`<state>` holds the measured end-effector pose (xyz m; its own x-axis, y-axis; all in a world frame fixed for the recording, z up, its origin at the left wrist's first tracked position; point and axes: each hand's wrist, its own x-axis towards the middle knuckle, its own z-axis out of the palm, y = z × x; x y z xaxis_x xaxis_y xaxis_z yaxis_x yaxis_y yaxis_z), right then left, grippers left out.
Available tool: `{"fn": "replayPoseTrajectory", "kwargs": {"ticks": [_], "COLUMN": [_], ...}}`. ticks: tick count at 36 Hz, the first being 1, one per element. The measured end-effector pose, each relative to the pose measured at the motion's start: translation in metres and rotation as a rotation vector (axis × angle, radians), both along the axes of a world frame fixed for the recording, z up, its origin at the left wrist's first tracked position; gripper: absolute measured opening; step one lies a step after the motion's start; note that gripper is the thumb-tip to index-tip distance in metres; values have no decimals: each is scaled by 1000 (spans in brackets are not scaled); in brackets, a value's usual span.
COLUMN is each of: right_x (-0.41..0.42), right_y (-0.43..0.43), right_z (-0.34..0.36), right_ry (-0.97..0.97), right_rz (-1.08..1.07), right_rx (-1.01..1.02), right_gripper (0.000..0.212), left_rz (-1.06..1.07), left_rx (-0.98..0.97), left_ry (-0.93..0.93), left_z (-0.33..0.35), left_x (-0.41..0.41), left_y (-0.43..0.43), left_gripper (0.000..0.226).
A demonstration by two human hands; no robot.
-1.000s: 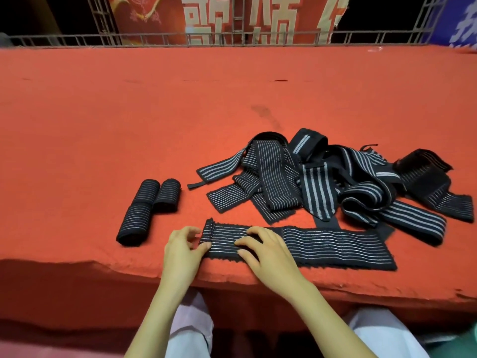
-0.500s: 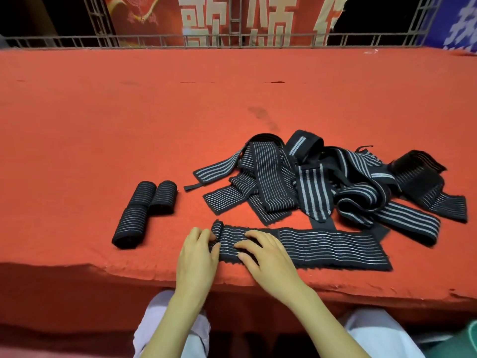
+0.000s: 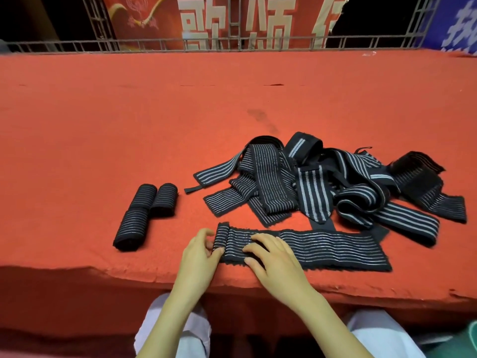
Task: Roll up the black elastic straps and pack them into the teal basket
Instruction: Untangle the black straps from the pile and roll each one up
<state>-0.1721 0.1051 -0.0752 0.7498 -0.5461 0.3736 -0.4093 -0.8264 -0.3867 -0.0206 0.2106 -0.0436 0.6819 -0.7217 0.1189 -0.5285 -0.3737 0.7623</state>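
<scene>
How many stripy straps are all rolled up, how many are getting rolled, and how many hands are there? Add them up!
Finished black striped elastic strap rolls: 3
Flat black striped strap, part rolled: 1
Hands, left hand and right hand: 2
Total: 6
The tangled pile of loose straps overlaps too much to count.

Red-carpeted bench [image 3: 103, 140] under hands [image 3: 276, 264]. Metal rail [image 3: 160, 45] along far edge; red banner [image 3: 165, 11] behind it, blue banner [image 3: 456, 24] far right; dark beyond.
</scene>
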Motion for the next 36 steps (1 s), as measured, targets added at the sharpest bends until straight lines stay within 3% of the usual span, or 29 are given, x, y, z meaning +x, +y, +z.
{"fn": "replayPoseTrajectory", "kwargs": {"ticks": [7,13,17,22,29,33,36], "right_x": [-16,-26,-28,-27,-8,1,-3], "right_y": [-10,-12,-11,-11,-4,1,-3], "right_z": [1,0,-1,0,12,18,19], "right_ry": [4,24,23,31,-4,156,151], "right_rz": [-34,-44,-48,-47,-6,-1,-48], "right_rx": [-14,26,31,32,-49,57,71], "right_gripper": [34,39,38,38,30,53,59], "left_rz": [103,56,-22,-103,-67,-26,-6], "left_rx": [-50,-69,-105,-135,-54,-8,9], "left_ry": [-72,-239,-256,-175,182,167,170], "left_z": [-2,-1,-5,-3,7,3,3], "left_x": [-15,-39,-43,-38,-21,-20,-24], "left_y": [-7,-13,-18,-19,-14,-18,-21], "left_gripper": [20,16,8,15,31,30,28]}}
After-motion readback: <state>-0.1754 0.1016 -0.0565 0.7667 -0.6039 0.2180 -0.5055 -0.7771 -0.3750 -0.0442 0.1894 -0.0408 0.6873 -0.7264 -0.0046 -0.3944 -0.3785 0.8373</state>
